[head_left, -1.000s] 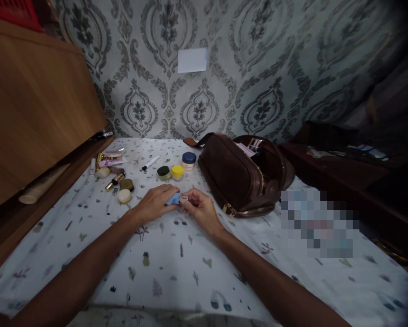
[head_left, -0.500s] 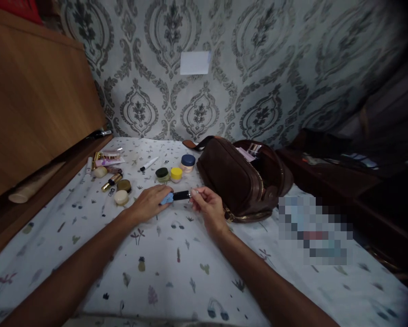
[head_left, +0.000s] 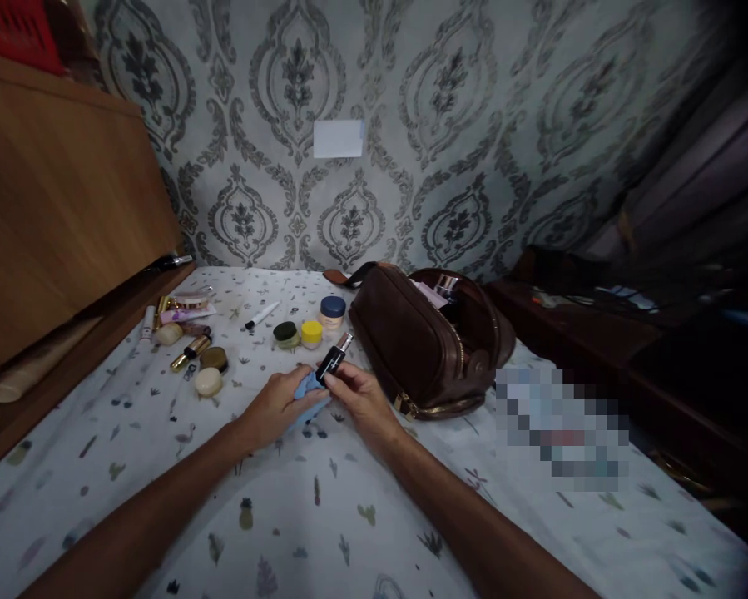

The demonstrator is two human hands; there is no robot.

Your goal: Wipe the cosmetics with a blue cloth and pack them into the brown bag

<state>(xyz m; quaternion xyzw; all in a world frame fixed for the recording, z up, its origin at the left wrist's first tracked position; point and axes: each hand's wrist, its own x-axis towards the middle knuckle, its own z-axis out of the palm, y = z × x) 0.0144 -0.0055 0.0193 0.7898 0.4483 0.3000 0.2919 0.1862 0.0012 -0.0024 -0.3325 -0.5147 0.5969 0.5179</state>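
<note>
My left hand [head_left: 274, 409] is closed on a blue cloth [head_left: 309, 398], pressed against the lower end of a small black bottle [head_left: 331, 364]. My right hand [head_left: 369, 409] grips the same bottle from the right, thumb on its side. It tilts up and to the right, with a shiny silver-looking top. Just beyond the hands stand a yellow-lidded jar [head_left: 312, 334], a dark-lidded jar [head_left: 285, 334] and a blue-lidded jar [head_left: 332, 311]. The open brown bag [head_left: 404, 345] lies right of them with its zip undone.
Several cosmetics lie at the left, including a cream-coloured round jar [head_left: 207, 382], a gold-and-black tube [head_left: 190, 353] and a pink tube [head_left: 188, 314]. A white pen-like stick [head_left: 262, 315] lies farther back. A wooden cabinet [head_left: 67, 183] borders the left; a blurred-out item [head_left: 561, 428] lies right.
The black bottle has swung from lying level to tilting upward, and its top now points away. My right hand has shifted from its silver end to its side. The view has turned slightly.
</note>
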